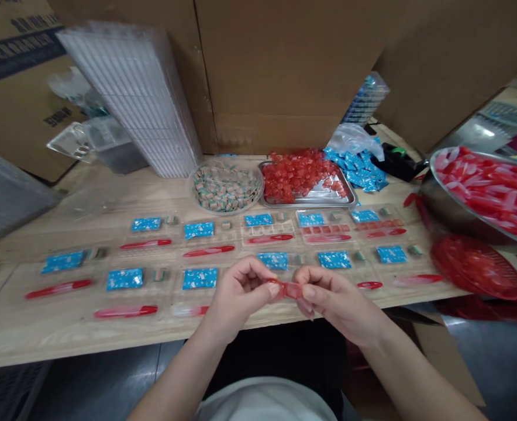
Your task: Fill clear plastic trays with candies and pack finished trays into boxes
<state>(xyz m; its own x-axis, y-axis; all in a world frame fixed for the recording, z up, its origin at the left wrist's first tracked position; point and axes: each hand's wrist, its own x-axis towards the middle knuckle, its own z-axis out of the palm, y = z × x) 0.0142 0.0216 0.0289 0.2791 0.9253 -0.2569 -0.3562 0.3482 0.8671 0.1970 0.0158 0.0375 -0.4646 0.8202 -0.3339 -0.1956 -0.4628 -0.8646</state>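
My left hand [247, 292] and my right hand [328, 295] meet above the table's front edge. Between their fingertips is a small red translucent plastic piece [292, 290], pinched at its two ends. Behind them lie clear plastic trays, several holding a blue patterned packet [334, 259], a small striped block [361, 255] and a red pen-shaped item [209, 251]. In two trays at the back right, a row of red pieces [326, 230] fills small compartments. My hands hide part of the front trays.
A metal tray [354, 202] carries a heap of red pieces; beside it stands a round container [191, 190] of striped blocks. Blue packets [366, 169] lie behind. At right are a metal bowl [451, 213] of red pen-shaped items and a red basket [510, 286]. Stacked clear trays [140, 99] lean against cardboard.
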